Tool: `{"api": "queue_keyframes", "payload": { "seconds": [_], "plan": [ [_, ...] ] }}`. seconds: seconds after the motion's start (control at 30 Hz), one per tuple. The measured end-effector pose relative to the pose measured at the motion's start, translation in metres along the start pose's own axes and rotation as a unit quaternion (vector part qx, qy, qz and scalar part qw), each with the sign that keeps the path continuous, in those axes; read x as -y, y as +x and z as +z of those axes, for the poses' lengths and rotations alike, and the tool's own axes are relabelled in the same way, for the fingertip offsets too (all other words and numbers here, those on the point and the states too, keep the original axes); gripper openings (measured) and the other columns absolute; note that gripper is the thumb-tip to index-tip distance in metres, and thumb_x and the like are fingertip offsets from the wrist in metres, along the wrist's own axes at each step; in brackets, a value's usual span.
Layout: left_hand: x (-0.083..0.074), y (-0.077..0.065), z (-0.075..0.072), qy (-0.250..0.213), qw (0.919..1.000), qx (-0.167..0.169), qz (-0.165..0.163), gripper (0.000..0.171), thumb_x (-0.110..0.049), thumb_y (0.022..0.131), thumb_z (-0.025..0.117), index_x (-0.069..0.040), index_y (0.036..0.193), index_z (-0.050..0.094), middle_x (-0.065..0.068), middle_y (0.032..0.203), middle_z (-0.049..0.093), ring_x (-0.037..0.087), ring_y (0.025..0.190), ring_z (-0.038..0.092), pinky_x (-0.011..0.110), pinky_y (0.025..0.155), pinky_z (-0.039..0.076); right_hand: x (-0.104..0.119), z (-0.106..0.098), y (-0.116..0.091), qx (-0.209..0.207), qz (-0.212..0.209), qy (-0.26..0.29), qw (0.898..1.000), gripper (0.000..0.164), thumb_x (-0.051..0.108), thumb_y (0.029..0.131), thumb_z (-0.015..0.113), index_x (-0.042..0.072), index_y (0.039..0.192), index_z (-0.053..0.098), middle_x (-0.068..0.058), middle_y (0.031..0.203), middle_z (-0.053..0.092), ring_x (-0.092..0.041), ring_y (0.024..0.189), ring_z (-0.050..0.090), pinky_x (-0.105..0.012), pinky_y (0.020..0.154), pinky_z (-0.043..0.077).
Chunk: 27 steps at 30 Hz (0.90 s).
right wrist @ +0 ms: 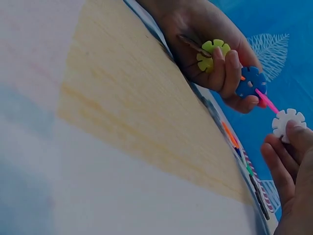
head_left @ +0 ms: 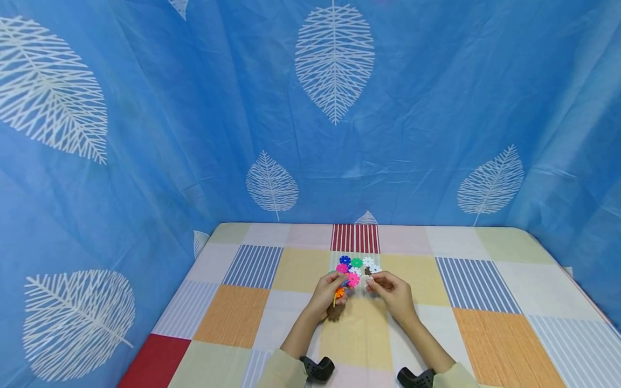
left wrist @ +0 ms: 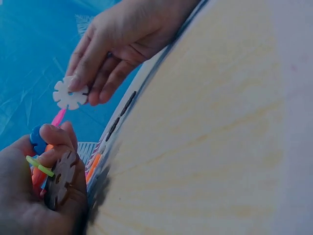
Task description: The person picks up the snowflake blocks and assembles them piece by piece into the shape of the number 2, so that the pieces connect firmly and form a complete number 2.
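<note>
My left hand [head_left: 324, 297] grips a chain of interlocking plastic snowflake discs. In it show a brown disc [left wrist: 62, 183], a yellow-green disc [right wrist: 206, 62], an orange disc [head_left: 340, 292], a blue disc [right wrist: 251, 82] and, at the outer end, a pink disc [head_left: 353, 279]. A white disc [left wrist: 71, 96] is pinched between thumb and fingers of my right hand [head_left: 397, 297]. In both wrist views the white disc's edge meets the pink disc's edge; whether their slots interlock I cannot tell. Fingers hide part of the chain.
Just beyond the hands, loose discs lie on the patchwork tablecloth [head_left: 291, 269]: a blue disc [head_left: 345, 260], a green disc [head_left: 356, 262], a brown disc [head_left: 367, 271], another pink one and several white ones. A blue leaf-print curtain [head_left: 407, 134] surrounds the table's back and sides.
</note>
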<state>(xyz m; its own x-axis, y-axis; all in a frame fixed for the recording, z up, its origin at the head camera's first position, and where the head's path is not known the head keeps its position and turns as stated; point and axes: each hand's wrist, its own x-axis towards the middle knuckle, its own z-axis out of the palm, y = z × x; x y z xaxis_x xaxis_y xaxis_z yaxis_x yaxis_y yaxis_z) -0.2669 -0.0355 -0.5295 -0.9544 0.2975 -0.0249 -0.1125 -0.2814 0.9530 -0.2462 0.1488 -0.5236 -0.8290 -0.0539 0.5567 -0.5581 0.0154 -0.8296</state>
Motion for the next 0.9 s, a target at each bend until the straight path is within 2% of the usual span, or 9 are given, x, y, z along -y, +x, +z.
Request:
{"api": "queue_keyframes", "payload": {
  "seconds": [0.17,0.27,0.53,0.73,0.9],
  "plan": [
    [-0.001,0.000,0.001,0.005,1.0000,0.003,0.003,0.015,-0.018,0.093,0.055,-0.004,0.086,0.054,0.005,0.069,0.052,0.004,0.039,0.043,0.016,0.035,0.036,0.012,0.002,0.001,0.028,-0.025,0.015,0.999,0.011,-0.020,0.078,0.059,-0.019,0.089,0.056,-0.033,0.078,0.059,-0.032,0.069,0.066,-0.034,0.063,0.055],
    [-0.001,0.000,0.001,0.014,0.9999,0.007,0.003,0.015,-0.018,0.093,0.054,-0.004,0.087,0.055,0.005,0.071,0.051,0.005,0.041,0.044,0.016,0.038,0.038,0.013,0.002,0.001,0.034,-0.025,0.012,0.999,0.010,-0.021,0.077,0.059,-0.018,0.087,0.056,-0.034,0.079,0.059,-0.033,0.070,0.066,-0.032,0.065,0.054],
    [-0.004,-0.002,-0.002,0.043,0.9989,0.020,-0.001,0.015,-0.012,0.095,0.050,0.000,0.086,0.053,0.003,0.064,0.050,0.006,0.043,0.046,0.017,0.040,0.040,0.015,0.005,0.001,0.044,-0.036,-0.052,0.997,0.012,-0.019,0.072,0.066,-0.010,0.079,0.061,-0.025,0.078,0.064,-0.026,0.071,0.067,-0.025,0.064,0.055],
    [-0.005,0.000,-0.002,0.053,0.9976,0.045,0.008,0.016,-0.006,0.096,0.046,0.008,0.092,0.053,0.006,0.069,0.053,0.006,0.044,0.047,0.017,0.042,0.041,0.017,0.004,0.002,0.047,-0.051,-0.070,0.995,0.012,-0.018,0.072,0.066,-0.010,0.079,0.062,-0.024,0.078,0.065,-0.031,0.070,0.066,-0.027,0.064,0.055],
    [-0.004,0.000,0.001,0.049,0.9984,0.029,0.007,0.014,-0.009,0.094,0.050,0.003,0.088,0.054,0.005,0.066,0.053,0.006,0.043,0.048,0.016,0.041,0.042,0.019,0.005,0.001,0.031,-0.072,-0.118,0.990,0.012,-0.014,0.073,0.069,-0.007,0.081,0.064,-0.020,0.079,0.066,-0.030,0.070,0.066,-0.027,0.064,0.055]
  ]
}}
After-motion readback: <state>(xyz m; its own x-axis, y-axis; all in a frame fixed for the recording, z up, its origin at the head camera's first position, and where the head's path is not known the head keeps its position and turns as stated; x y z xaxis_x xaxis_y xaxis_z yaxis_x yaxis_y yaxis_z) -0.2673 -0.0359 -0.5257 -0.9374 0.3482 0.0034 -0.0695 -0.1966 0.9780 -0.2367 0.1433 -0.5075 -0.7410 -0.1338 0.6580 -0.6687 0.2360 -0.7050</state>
